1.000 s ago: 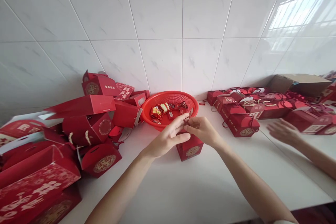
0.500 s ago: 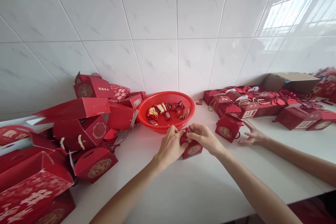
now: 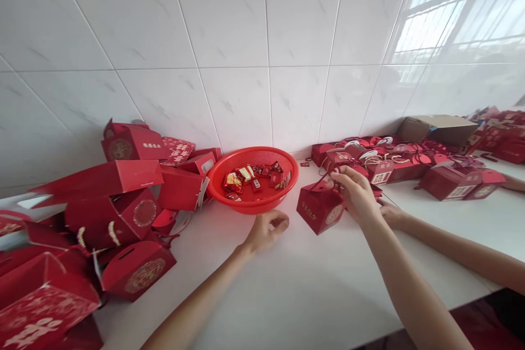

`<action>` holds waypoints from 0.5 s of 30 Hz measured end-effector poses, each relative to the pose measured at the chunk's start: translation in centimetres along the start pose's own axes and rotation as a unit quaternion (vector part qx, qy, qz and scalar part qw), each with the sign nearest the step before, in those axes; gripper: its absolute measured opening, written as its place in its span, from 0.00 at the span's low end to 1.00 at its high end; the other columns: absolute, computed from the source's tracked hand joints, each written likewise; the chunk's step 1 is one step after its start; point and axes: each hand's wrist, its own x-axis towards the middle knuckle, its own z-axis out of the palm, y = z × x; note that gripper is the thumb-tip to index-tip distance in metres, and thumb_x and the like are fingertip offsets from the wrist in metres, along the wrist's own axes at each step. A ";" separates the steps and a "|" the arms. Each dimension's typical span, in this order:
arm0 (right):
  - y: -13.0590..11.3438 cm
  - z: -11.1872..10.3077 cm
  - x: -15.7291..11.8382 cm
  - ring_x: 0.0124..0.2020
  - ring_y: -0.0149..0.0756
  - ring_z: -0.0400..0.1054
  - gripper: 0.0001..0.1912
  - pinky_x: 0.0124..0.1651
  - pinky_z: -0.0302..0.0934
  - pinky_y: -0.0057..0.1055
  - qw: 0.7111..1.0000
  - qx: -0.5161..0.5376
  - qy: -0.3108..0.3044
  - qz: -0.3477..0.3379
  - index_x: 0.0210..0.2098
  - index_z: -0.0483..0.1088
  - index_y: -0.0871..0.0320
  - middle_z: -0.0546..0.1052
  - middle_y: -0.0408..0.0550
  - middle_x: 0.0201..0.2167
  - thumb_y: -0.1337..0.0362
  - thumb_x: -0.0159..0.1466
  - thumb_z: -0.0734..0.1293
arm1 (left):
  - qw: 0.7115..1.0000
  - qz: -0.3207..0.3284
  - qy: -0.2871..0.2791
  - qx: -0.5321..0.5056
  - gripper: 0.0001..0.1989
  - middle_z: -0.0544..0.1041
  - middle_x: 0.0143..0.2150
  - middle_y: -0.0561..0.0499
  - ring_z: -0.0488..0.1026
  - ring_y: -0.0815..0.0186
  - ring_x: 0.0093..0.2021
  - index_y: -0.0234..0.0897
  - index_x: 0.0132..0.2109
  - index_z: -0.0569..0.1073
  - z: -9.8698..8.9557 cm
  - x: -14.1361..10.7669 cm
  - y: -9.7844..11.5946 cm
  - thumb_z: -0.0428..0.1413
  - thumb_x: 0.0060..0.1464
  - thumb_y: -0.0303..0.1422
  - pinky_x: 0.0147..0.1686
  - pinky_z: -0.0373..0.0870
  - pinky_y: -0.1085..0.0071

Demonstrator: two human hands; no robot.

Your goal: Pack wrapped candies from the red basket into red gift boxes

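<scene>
My right hand (image 3: 356, 192) pinches the cord handle of a small closed red gift box (image 3: 320, 206), which hangs tilted right of the basket. My left hand (image 3: 268, 231) is over the white table, in front of the red plastic basket (image 3: 253, 206). Its fingers are curled with thumb and index finger near each other, and nothing shows between them. Inside the basket lie several wrapped sweets and small red packets (image 3: 246, 173). Behind my right hand another red box is mostly hidden.
Open and folded red boxes (image 3: 135, 213) are heaped at the left. Rows of closed red boxes (image 3: 447, 181) and a brown carton (image 3: 438, 130) stand at the right. Another person's hand (image 3: 391, 214) reaches in beside my right wrist. A tiled wall rises behind.
The small box has been lifted and carried to the right by my right hand. My left hand has let go of it. The other person's hand has moved close behind my right wrist.
</scene>
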 end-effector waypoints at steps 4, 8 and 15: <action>-0.3 -2.5 0.9 0.21 0.29 0.62 0.17 0.22 0.55 0.25 0.998 -0.001 0.057 -0.029 0.24 0.65 0.54 0.72 0.40 0.19 0.57 0.47 0.77 | 0.999 -0.011 -0.050 0.007 0.10 0.80 0.32 0.48 0.75 0.63 0.34 0.35 0.33 0.78 1.5 -0.4 -2.7 0.58 0.55 0.38 0.37 0.71 0.68; 0.1 -6.3 2.8 0.19 0.28 0.61 0.16 0.21 0.54 0.23 0.986 -0.033 0.155 -0.052 0.21 0.66 0.55 0.70 0.39 0.16 0.60 0.43 0.77 | 0.997 -0.001 -0.066 0.032 0.09 0.80 0.33 0.48 0.74 0.64 0.33 0.35 0.34 0.80 1.9 -0.4 -3.5 0.56 0.55 0.34 0.37 0.70 0.69; -0.2 -12.9 6.4 0.19 0.27 0.61 0.09 0.21 0.55 0.23 0.952 -0.089 0.275 -0.099 0.19 0.67 0.56 0.68 0.38 0.14 0.65 0.43 0.73 | 0.996 0.020 -0.064 0.050 0.08 0.80 0.33 0.48 0.74 0.65 0.33 0.35 0.34 0.80 1.9 -0.4 -3.5 0.56 0.56 0.32 0.36 0.70 0.71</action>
